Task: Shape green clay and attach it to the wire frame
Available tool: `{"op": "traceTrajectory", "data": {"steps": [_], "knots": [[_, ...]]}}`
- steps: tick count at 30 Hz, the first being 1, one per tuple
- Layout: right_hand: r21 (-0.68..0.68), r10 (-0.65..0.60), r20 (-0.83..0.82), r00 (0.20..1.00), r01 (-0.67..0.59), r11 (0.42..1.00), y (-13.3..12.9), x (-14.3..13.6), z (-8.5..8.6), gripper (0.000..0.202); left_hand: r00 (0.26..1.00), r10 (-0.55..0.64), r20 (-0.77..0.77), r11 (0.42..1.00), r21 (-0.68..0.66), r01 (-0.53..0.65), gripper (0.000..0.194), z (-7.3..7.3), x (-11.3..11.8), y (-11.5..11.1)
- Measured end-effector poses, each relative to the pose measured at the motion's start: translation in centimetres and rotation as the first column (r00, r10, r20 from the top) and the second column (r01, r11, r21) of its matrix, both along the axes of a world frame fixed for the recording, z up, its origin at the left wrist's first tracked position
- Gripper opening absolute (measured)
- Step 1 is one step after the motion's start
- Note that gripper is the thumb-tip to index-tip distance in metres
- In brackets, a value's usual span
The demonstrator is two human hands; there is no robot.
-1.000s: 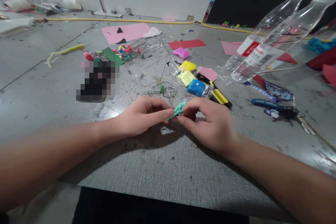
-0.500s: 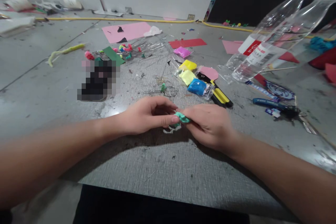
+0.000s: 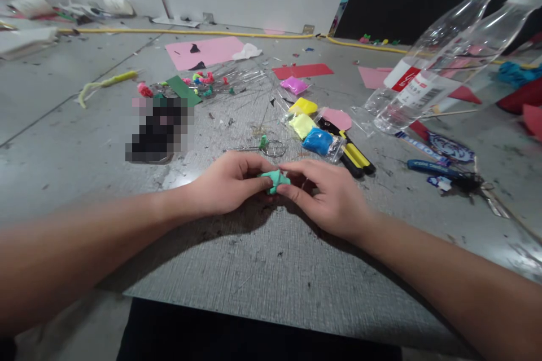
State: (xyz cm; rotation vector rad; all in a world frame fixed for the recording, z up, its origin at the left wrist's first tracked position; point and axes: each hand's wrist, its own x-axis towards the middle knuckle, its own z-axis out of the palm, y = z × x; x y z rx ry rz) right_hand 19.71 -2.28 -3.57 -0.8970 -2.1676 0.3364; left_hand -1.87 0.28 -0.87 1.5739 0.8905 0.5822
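A small lump of teal-green clay [image 3: 277, 180] is held just above the grey table [image 3: 271, 276], between the fingertips of both hands. My left hand [image 3: 226, 183] pinches its left side, thumb on top. From the right, my right hand [image 3: 332, 194] closes thumb and fingers on its other side. The undersides of the fingers are hidden. Just beyond the hands lies a looped wire [image 3: 274, 148] with a bit of green clay on it. Packets of yellow clay [image 3: 303, 106] and blue clay [image 3: 317, 141] lie farther right.
Two clear bottles [image 3: 402, 90] stand at the right, near keys [image 3: 470, 180] and a yellow-black cutter [image 3: 358, 158]. A blurred dark object [image 3: 158, 130] lies left. Behind are pink paper [image 3: 205, 52], red paper [image 3: 302, 71] and wires with coloured clay [image 3: 207, 79].
The green clay has moved slightly left and now shows as a broader lump. My right hand's fingers have shifted left and spread more around it; the metal loop beneath is no longer visible.
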Motion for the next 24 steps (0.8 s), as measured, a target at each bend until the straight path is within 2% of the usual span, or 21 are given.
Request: {"op": "traceTrajectory", "data": {"steps": [3, 5, 7, 10, 12, 14, 19, 22, 24], "knots": [[0.055, 0.029, -0.01, 1.0, -0.028, 0.998, -0.1, 0.1, 0.3, 0.014, 0.992, -0.111, 0.06, 0.993, -0.044, 0.113, 0.007, 0.2, 0.0, -0.2], [0.088, 0.023, -0.008, 1.0, -0.022, 0.996, -0.3, 0.1, 0.5, 0.012, 0.988, -0.108, 0.112, 0.988, -0.102, 0.12, 0.01, 0.3, 0.1, -0.5], [0.103, 0.028, 0.014, 1.0, -0.029, 0.994, -0.3, 0.1, 0.4, 0.012, 0.99, -0.045, 0.131, 0.988, -0.141, 0.063, 0.012, 0.2, 0.3, -0.7], [0.114, 0.029, 0.03, 0.999, -0.032, 0.993, -0.2, 0.0, 0.0, 0.02, 0.989, 0.098, 0.108, 0.989, -0.126, -0.084, 0.018, -0.1, 0.4, -0.6], [0.115, -0.018, -0.019, 1.0, 0.021, 0.993, -0.1, 0.0, -0.4, 0.025, 0.97, 0.205, 0.133, 0.974, -0.13, -0.188, 0.021, -0.4, 0.3, -0.4], [0.087, -0.065, -0.063, 0.996, 0.07, 0.994, 0.0, 0.0, -0.5, 0.025, 0.95, 0.26, 0.174, 0.958, -0.166, -0.232, 0.025, -0.7, 0.2, -0.2], [0.042, -0.046, -0.075, 0.996, 0.049, 0.998, 0.1, -0.1, -0.2, 0.004, 0.973, 0.165, 0.162, 0.974, -0.181, -0.135, 0.024, -0.8, 0.1, -0.3], [0.037, -0.055, -0.087, 0.995, 0.058, 0.998, 0.0, -0.2, 0.0, 0.003, 0.985, 0.103, 0.142, 0.983, -0.168, -0.079, 0.027, -0.5, 0.1, -0.3], [0.043, -0.009, -0.069, 0.998, 0.012, 0.999, -0.1, -0.2, 0.1, 0.005, 0.992, 0.06, 0.115, 0.991, -0.122, -0.046, 0.034, -0.4, 0.1, -0.2]]}}
